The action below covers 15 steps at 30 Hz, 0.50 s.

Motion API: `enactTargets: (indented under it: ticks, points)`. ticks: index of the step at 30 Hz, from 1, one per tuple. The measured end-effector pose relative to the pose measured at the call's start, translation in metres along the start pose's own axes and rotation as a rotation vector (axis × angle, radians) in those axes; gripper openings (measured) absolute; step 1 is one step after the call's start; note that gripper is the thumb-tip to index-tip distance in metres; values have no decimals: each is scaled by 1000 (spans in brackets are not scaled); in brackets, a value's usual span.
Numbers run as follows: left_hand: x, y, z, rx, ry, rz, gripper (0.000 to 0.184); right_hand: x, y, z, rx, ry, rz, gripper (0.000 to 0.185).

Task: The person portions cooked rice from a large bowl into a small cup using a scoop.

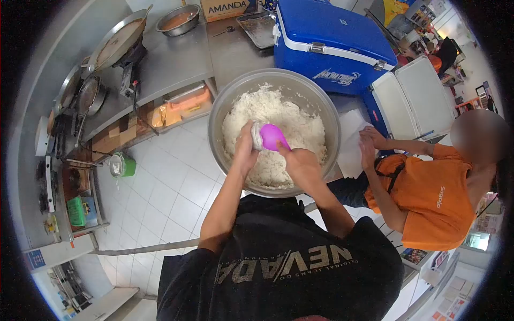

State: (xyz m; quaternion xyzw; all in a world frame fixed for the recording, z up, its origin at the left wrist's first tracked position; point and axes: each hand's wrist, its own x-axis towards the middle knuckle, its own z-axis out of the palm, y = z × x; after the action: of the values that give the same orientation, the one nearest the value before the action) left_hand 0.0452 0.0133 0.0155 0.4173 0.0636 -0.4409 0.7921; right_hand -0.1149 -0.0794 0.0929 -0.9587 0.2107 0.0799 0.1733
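A large metal pot (217, 120) holds a white, crumbly mass (289, 120) that looks like rice or dough. Over it, my left hand (246, 147) is closed round a small whitish cup or lump (257, 136), whose exact nature I cannot make out. My right hand (301, 167) grips the handle of a purple scoop (272, 137). The scoop's head touches or nearly touches the whitish thing in my left hand.
Behind the pot stands a blue cooler (334, 40), with a metal tray (257, 29) beside it. A co-worker in an orange shirt (433, 198) stands at the right, hands near white paper (350, 134). Pans (120, 40) line the left counter; a green bucket (127, 165) is on the floor.
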Motion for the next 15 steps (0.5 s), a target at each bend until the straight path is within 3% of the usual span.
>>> enactTargets:
  ticks: [3,8,11,14,15]
  points:
    - [-7,-14,6,185,86,148,35,2,-1,6,80,8,-30,33]
    - [-5,-7,-4,-33,-71,16,37,10,31,18,695,181,-206,29]
    - [-5,6,-14,-194,-134,-8,40,4,47,31,519,397,-30,29]
    - [-27,17,-9,-279,-90,-20,40,1,98,86,52,80,225,27]
    - [-27,26,0,-309,-75,-5,40,12,102,76,136,194,133,26]
